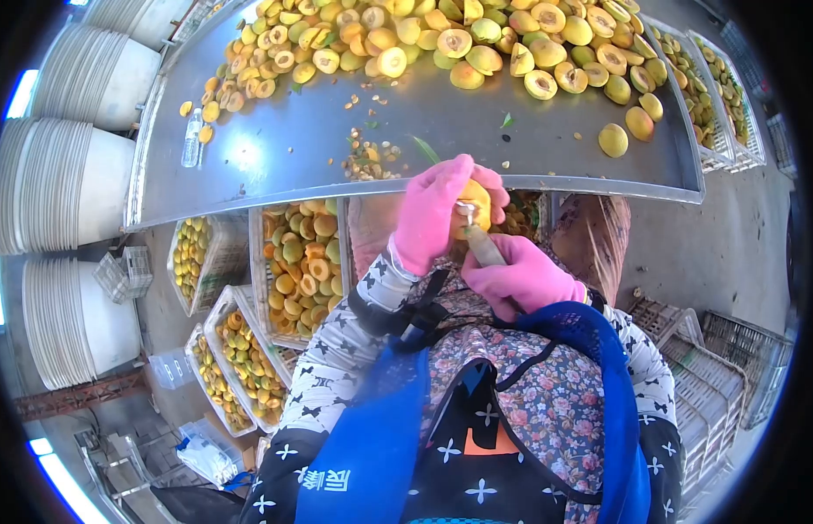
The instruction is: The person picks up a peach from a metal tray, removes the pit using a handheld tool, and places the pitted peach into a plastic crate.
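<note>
Left hand [431, 212] is clamping a fruit [475, 205] just in front of the table [275, 148] edge, fingers wrapped over it. Right hand [522, 278] is gripping a tool [482, 244], its metal tip touching the fruit. Step judged: cutting or pitting under way. The next move probably calls for steadying the fruit against the tip while keeping the tip off the glove. Halves [441, 39] are lying on the table.

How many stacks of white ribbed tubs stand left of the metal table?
4. The first white stack is at the top edge, partly cut off; the second just below; the third mid-left; the fourth lower left. More may lie outside the frame.
</note>
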The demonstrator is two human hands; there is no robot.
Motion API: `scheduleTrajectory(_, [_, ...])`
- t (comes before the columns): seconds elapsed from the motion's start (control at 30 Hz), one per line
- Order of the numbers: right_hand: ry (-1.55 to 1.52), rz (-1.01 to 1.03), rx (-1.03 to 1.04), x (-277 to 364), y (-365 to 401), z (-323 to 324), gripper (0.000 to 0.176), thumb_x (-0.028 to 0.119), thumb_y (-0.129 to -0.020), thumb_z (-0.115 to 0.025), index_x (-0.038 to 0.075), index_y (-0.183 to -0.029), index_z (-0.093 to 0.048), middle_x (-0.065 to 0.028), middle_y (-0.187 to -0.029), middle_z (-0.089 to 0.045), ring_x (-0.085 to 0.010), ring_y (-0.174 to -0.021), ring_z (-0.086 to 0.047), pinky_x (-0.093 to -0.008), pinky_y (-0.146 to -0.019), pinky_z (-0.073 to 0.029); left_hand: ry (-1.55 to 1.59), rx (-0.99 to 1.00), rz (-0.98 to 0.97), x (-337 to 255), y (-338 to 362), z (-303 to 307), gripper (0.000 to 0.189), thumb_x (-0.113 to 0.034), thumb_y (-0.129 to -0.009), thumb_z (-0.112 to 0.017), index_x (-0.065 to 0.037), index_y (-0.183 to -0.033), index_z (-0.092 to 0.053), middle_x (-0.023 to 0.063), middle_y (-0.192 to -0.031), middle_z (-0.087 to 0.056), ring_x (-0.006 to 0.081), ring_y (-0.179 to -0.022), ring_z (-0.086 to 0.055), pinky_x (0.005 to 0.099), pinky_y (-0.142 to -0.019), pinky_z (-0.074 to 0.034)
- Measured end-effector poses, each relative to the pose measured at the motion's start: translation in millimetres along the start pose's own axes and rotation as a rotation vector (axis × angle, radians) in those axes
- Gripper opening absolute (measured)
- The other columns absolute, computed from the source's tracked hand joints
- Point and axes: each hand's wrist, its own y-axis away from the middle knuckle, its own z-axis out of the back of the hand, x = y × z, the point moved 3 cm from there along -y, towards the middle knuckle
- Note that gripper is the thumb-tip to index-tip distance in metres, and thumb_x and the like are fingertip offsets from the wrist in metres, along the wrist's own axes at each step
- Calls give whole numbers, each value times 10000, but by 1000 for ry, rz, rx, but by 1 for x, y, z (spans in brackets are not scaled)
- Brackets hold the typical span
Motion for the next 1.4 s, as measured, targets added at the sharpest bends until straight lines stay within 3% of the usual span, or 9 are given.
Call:
scheduleTrajectory(0.13, [-126,-21,208,-1,18,32,96,56,-841,-691,18,-863,-606,27,-654,-521,-71,-496,-497,-223,-438,-358,-100,82,73,-15,4,17,431,-383,-1014,-516,23,-992,-656,144,-847,-686,213,-679,-661,314,-588,-562])
scheduleTrajectory(0.33, [1805,432,-355,-61,-3,135,292,271,-874,-684,15,-1004,-626,-190,-793,-642,-355,-765,-635,-419,-688,-495,36,-78,50,-16,38,86,456,-405,-1031,-457,12,-1101,-627,143,-978,-676,221,-858,-676,332,-656,-568])
scheduleTrajectory(0.53, [1288,122,-686,5,-47,118,388,198,-833,-690,-3,-1159,-628,-139,-967,-682,-210,-894,-629,-330,-842,-486,-423,-687,-433,18,152,279,403,-106,-909,-641,-50,-1290,-521,133,-1127,-636,247,-1020,-646,345,-788,-568])
scheduleTrajectory(0.63, [1160,120,-628,21,-30,105,310,140,-842,-662,1,-1117,-634,-64,-893,-641,-130,-833,-567,-288,-802,-470,418,-921,-448,69,239,371,423,-155,-888,-620,-61,-1287,-518,133,-1194,-605,258,-1121,-595,379,-860,-549])
scheduleTrajectory(0.87, [1391,94,-457,-17,-56,95,347,154,-803,-689,27,-1122,-636,-128,-902,-672,-213,-815,-649,-332,-791,-506,-796,-1754,26,139,324,454,560,-299,-800,-711,-68,-1295,-587,172,-1275,-569,352,-1156,-566,435,-981,-466])
scheduleTrajectory(1.07, [1515,39,-421,-20,-75,75,397,213,-800,-695,41,-1154,-640,-179,-974,-689,-307,-904,-679,-371,-841,-512,-1222,-1449,802,136,317,459,429,-299,-786,-704,-105,-1166,-659,190,-1278,-568,396,-1190,-546,445,-1001,-462])
scheduleTrajectory(1.3, [1479,171,-381,-8,-62,42,448,253,-825,-719,46,-1211,-627,-192,-1037,-688,-337,-994,-674,-385,-883,-517,-1422,-1326,954,156,322,508,242,-255,-807,-669,-106,-981,-747,139,-1009,-713,341,-939,-681,435,-799,-562])
scheduleTrajectory(1.33, [1348,163,-392,-2,-58,30,445,257,-824,-725,46,-1204,-629,-192,-1041,-686,-337,-998,-674,-388,-876,-519,-1811,-1016,954,137,297,498,289,-294,-820,-679,-89,-1012,-748,143,-989,-714,350,-915,-685,464,-806,-553])
scheduleTrajectory(1.4, [1277,65,-437,6,-47,29,424,256,-828,-720,46,-1186,-631,-190,-1031,-685,-335,-979,-676,-392,-847,-525,-1681,-1626,78,87,264,440,371,-273,-883,-654,-32,-1165,-675,204,-1171,-637,365,-1074,-610,464,-912,-501])
